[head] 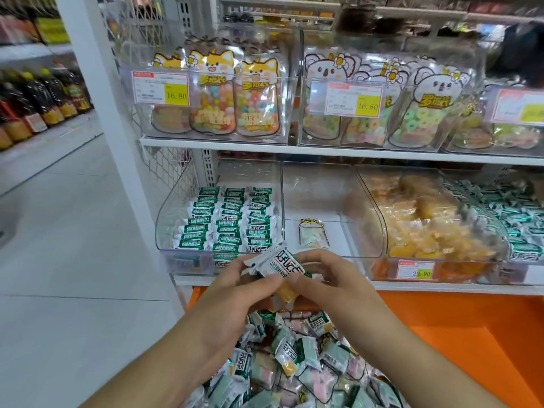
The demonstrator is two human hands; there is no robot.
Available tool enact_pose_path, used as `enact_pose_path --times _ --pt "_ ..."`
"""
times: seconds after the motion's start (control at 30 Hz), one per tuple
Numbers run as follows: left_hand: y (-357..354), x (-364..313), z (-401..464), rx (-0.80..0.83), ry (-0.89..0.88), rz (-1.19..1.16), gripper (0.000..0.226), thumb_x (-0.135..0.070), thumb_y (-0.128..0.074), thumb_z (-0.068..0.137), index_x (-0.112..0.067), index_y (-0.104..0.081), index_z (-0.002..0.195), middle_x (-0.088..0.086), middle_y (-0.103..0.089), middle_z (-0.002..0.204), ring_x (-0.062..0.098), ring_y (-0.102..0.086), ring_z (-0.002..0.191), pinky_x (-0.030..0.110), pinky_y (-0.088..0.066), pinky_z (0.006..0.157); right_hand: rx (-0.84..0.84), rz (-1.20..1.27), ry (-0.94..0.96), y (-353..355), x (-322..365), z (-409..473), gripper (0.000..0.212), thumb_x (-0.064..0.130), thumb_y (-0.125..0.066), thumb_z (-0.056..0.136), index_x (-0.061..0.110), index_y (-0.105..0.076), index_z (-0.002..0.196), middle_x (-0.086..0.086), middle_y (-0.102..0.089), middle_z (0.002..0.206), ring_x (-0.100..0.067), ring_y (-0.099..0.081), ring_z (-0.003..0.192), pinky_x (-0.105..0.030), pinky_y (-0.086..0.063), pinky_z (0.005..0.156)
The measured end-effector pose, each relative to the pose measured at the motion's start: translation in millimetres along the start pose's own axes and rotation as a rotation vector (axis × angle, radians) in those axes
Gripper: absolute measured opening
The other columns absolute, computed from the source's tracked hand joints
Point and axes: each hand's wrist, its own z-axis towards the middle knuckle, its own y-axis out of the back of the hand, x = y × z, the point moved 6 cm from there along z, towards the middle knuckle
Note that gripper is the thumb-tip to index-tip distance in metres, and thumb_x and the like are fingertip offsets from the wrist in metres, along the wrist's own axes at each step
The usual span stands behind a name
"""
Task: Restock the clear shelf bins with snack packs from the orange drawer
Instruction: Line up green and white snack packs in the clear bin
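A: So, how far along does the restocking look?

B: Partway, I'd judge. The clear plastic bin at the left end of the lower shelf [219, 219] already holds three neat rows of green-and-white packs, filling most of it to its front wall. The clear bin just beside it [321, 195] has only one small cartoon pouch [312, 233] near its front, so that one seems barely begun. The orange drawer [471, 334] below the shelf's front edge is heaped with loose packs [294, 366], so plenty is left.

A: And the hands?

B: Both grip the same white-and-green snack pack [279, 267], just in front of the left bin's front wall and above the drawer. The left hand [235, 285] pinches its left side with curled fingers; the right hand [329, 278] curls round its right end. A yellowish piece shows beneath the pack, though whether it is a second pack I cannot tell.

A: Anything unclear?

B: The drawer's near end and its right side are cut off, so its full load is unknown. The bins further right are blurred, and the price labels are mostly unreadable.
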Motion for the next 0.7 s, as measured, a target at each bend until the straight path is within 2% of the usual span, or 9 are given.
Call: enact_pose_path --times 0.03,0.1,0.17,0.23,0.33,0.43,0.53,0.6,0.7 --pt "2 -2 1 0.008 -0.002 0.042 0.056 -0.031 -0.090 0.076 -0.027 -0.068 0.127 0.004 -0.078 0.116 0.026 -0.074 0.110 0.054 -0.046 0.109 -0.008 -0.027 0.025 1 3 1 0.024 0.026 -0.079 0.093 0.026 -0.071 0.116 0.008 -0.077 0.109 -0.020 -0.076 0.083 -0.048 -0.062 0.089" --pt "10 -13 4 0.008 -0.052 0.196 0.056 -0.031 -0.092 0.077 -0.032 -0.067 0.127 -0.007 -0.077 0.116 0.010 -0.074 0.105 0.036 -0.054 0.100 -0.006 -0.117 0.071 2 10 4 0.025 0.025 -0.081 0.092 0.032 -0.071 0.114 0.010 -0.075 0.108 -0.019 -0.065 0.070 -0.043 -0.060 0.074" --pt "22 -30 9 0.013 -0.132 0.401 0.063 -0.040 -0.094 0.074 -0.048 -0.061 0.127 -0.023 -0.069 0.121 -0.005 -0.068 0.105 0.024 -0.055 0.093 0.018 -0.221 0.117 0 14 9 0.029 0.027 -0.083 0.090 0.037 -0.071 0.114 0.006 -0.072 0.108 -0.014 -0.058 0.066 -0.042 -0.059 0.069" --pt "30 -45 18 0.071 -0.180 0.600 0.069 -0.049 -0.094 0.070 -0.060 -0.056 0.127 -0.027 -0.064 0.126 -0.004 -0.065 0.112 0.028 -0.055 0.098 0.067 -0.313 0.174 -5 21 16 0.031 0.028 -0.083 0.088 0.039 -0.070 0.115 0.004 -0.071 0.100 -0.010 -0.057 0.064 -0.036 -0.058 0.066" --pt "35 -66 33 0.150 -0.265 0.904 0.058 -0.058 -0.087 0.073 -0.059 -0.060 0.124 -0.028 -0.063 0.125 -0.001 -0.063 0.113 0.029 -0.056 0.097 0.112 -0.505 0.238 -13 30 30 0.037 0.032 -0.083 0.087 0.045 -0.069 0.118 0.002 -0.068 0.081 -0.013 -0.060 0.062 -0.031 -0.053 0.060" --pt "37 -85 52 0.141 -0.345 1.079 0.056 -0.064 -0.083 0.071 -0.053 -0.064 0.123 -0.030 -0.065 0.121 -0.002 -0.062 0.114 0.035 -0.058 0.097 0.118 -0.526 0.255 -16 32 50 0.046 0.036 -0.083 0.088 0.047 -0.066 0.128 0.018 -0.069 0.094 -0.003 -0.068 0.079 -0.025 -0.058 0.072" --pt "46 -102 76 0.011 -0.379 1.118 0.049 -0.049 -0.085 0.081 -0.044 -0.065 0.125 -0.026 -0.065 0.120 -0.002 -0.063 0.109 0.033 -0.057 0.097 0.017 -0.433 0.266 -2 31 68 0.049 0.036 -0.079 0.092 0.043 -0.060 0.137 0.020 -0.065 0.117 -0.001 -0.064 0.110 -0.031 -0.058 0.092" --pt "51 -105 92 -0.069 -0.390 1.088 0.050 -0.045 -0.086 0.082 -0.045 -0.062 0.125 -0.025 -0.062 0.122 0.001 -0.062 0.109 0.035 -0.056 0.098 -0.095 -0.363 0.258 14 30 74 0.039 0.028 -0.075 0.095 0.038 -0.062 0.131 0.016 -0.067 0.119 -0.001 -0.062 0.113 -0.033 -0.056 0.097" --pt "52 -89 114 -0.056 -0.350 1.117 0.052 -0.050 -0.084 0.082 -0.047 -0.061 0.128 -0.022 -0.060 0.131 0.004 -0.059 0.119 0.037 -0.050 0.108 -0.147 -0.286 0.209 26 23 79 0.030 0.020 -0.072 0.097 0.032 -0.065 0.124 0.010 -0.069 0.115 -0.005 -0.065 0.108 -0.037 -0.057 0.097"
